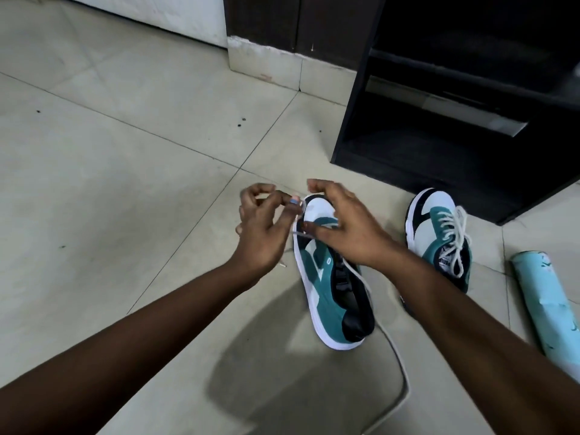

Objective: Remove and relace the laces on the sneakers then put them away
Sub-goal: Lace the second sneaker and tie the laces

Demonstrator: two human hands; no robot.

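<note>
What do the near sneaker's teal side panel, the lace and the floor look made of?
Teal panel of the near sneaker: matte and slightly napped, probably suede or a synthetic imitation. Lace: off-white woven cord, likely cotton or polyester; it lies limp in loose curves. Floor: pale glazed tile, seemingly ceramic, with grout lines and a soft sheen.

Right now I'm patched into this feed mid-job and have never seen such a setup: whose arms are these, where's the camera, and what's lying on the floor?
No machine: a person's two bare arms, filmed by one camera on their head looking down. The left hand pinches a white lace near the toe of the near sneaker, mostly unlaced. The right hand holds that sneaker's front. The far sneaker, still laced, stands on the tiled floor before a black shelf unit. A pale blue cylinder lies at the right.
</note>
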